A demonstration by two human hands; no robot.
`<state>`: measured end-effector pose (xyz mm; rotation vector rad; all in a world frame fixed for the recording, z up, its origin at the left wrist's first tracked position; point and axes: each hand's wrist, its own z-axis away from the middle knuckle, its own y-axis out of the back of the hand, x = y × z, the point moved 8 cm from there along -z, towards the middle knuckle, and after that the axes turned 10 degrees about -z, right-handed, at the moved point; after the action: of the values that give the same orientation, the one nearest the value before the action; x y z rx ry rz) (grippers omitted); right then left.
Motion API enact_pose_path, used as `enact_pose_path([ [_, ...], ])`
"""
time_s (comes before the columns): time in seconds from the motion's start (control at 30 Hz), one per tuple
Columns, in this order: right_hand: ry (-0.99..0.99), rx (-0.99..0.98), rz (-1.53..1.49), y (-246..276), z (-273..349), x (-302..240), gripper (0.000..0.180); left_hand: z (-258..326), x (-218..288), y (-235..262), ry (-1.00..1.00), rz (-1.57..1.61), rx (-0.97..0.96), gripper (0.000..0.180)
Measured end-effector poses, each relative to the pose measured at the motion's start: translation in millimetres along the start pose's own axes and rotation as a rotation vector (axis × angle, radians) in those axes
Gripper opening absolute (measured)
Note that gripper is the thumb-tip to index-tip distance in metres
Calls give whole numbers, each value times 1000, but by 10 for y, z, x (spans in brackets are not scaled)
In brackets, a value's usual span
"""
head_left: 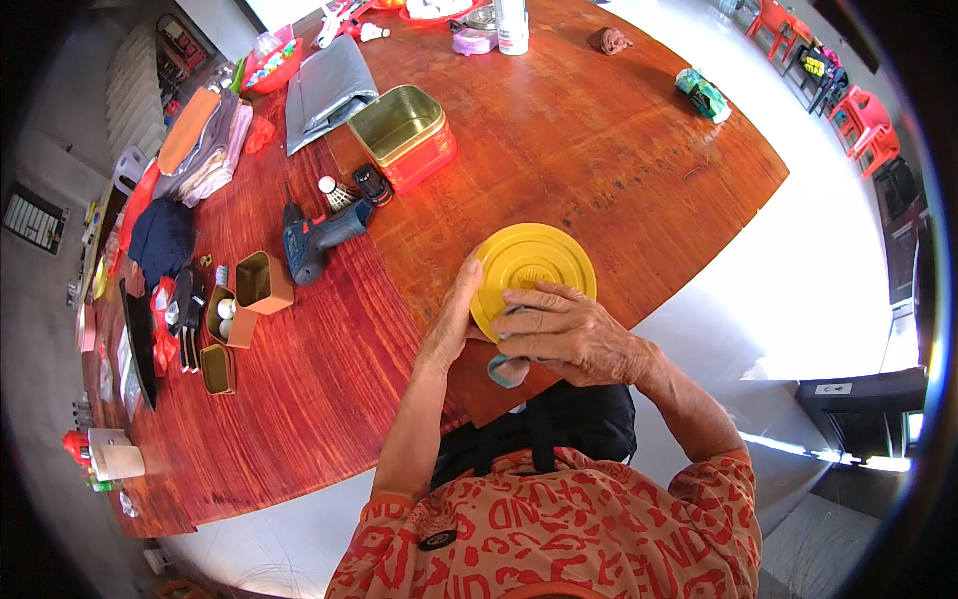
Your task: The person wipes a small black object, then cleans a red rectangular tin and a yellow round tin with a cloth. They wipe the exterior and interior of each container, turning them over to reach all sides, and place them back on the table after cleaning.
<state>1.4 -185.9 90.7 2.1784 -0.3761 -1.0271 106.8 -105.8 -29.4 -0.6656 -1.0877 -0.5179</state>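
A round yellow tin (534, 240) with raised rings on its top is in front of me at the near edge of the table. My left hand (457, 311) grips its left side, fingers along the rim. My right hand (574, 334) lies over the top's lower right part, fingers bent around a grey cloth with a teal edge (510, 370). The cloth is pressed against the yellow top and one end hangs below the hand. Whatever is under the yellow top is mostly hidden.
On the wooden table (619, 150), left of my hands, lie a cordless drill (317, 240), a shuttlecock (337, 193) and small open boxes (263, 284). Farther off stand a red square tin (417, 155), a grey folded sheet (329, 90) and a white spray can (512, 28). A green packet (704, 95) lies far right.
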Motion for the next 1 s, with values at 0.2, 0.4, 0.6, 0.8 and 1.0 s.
enact_pose_path([
  [0.2, -147, 250, 197, -16, -224, 172, 37, -40, -159, 158, -36, 15, 179, 68],
  [0.4, -312, 340, 424, 65, -370, 510, 31, 139, 1, 32, 93, -16, 270, 70],
  [0.6, -433, 476, 487, 324, -133, 641, 32, 43, -82, 76, -20, 82, 258, 70],
  [0.8, -423, 433, 511, 147, 2, 244, 33, -21, -167, 181, -65, 148, 352, 68],
  [1.0, -197, 315, 343, -303, -196, -171, 29, -66, -172, 57, -92, 303, 139, 56],
])
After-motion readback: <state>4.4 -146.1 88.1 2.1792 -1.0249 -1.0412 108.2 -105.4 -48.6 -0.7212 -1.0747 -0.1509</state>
